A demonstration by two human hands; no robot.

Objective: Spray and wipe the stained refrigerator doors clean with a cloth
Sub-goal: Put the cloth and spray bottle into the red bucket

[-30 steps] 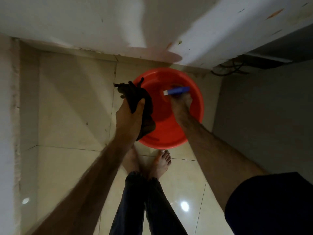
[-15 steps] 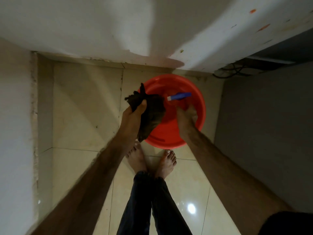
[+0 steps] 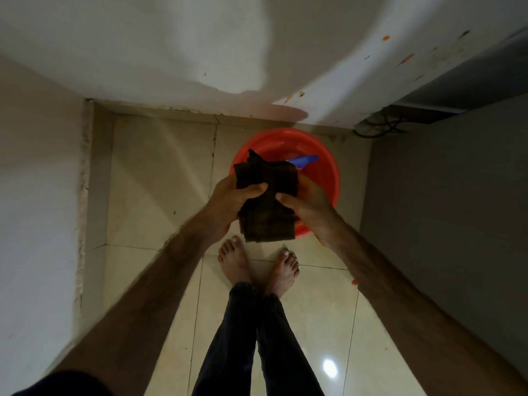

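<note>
Head view: you are pinching the dark cloth (image 3: 267, 195) in both grips, left hand (image 3: 233, 202) and right hand (image 3: 307, 205), thumbs pressing its folds, above the red basin (image 3: 328, 178) holding the blue spray bottle (image 3: 304, 160). The refrigerator door (image 3: 357, 70) ahead is showing orange stains; wiping looks mostly undone.
</note>
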